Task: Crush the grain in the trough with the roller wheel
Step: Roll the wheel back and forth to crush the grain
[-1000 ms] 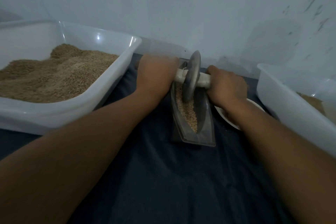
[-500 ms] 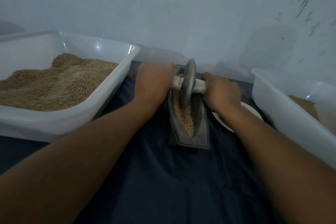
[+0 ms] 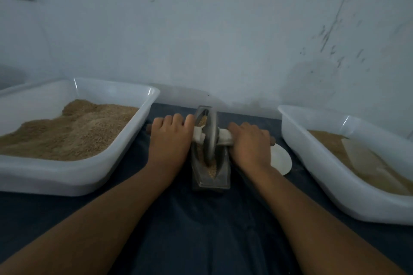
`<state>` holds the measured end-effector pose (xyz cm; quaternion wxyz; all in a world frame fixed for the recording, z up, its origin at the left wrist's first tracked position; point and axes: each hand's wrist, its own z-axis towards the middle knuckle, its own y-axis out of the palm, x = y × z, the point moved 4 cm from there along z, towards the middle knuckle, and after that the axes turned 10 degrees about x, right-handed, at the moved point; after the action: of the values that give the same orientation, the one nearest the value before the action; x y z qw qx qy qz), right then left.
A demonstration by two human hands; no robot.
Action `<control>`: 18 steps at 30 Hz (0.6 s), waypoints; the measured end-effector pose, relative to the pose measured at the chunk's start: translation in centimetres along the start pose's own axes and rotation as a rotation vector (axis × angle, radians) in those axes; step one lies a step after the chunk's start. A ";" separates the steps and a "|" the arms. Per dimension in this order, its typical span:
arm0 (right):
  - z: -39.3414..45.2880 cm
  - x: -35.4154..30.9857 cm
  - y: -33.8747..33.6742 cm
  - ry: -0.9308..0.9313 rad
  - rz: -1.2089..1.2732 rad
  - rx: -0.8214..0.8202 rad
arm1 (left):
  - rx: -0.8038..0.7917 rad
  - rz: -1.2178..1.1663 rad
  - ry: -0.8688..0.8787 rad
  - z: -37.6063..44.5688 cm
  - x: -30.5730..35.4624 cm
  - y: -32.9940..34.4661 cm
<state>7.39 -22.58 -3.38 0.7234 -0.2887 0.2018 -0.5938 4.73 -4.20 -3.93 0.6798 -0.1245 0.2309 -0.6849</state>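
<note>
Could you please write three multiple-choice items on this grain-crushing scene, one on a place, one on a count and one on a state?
1. Where does the roller wheel stand?
A. In the trough, between the two hands
B. In the left tub
C. On the white plate

2. How many white plastic tubs are on the dark cloth?
A. One
B. Two
C. Four

3. What is the left hand doing?
A. Lying flat on the cloth
B. Scooping grain from a tub
C. Gripping the wheel's handle

Answers:
1 A: the wheel's rim sits among the grain in the trough, with the right hand on its other side.
2 B: one tub at the left, one tub at the right.
3 C: its fingers curl over the handle beside the wheel.
</note>
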 end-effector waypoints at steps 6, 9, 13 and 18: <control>-0.6 -0.8 -1.0 -0.027 -0.030 -0.031 | -0.095 -0.031 -0.049 -0.7 -0.3 -0.5; -0.9 -0.8 -1.3 -0.018 -0.020 0.010 | -0.084 -0.038 -0.049 -0.8 -0.3 -0.7; -1.9 -0.4 -1.2 0.029 0.018 0.058 | -0.035 -0.026 -0.011 -0.7 0.0 -1.0; -2.2 0.0 -0.8 0.059 0.061 0.043 | 0.039 -0.015 0.027 -0.3 0.3 -1.2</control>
<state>5.43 -23.12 -4.49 0.7407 -0.2493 0.2190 -0.5841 3.51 -4.45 -3.64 0.6738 -0.1036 0.2257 -0.6960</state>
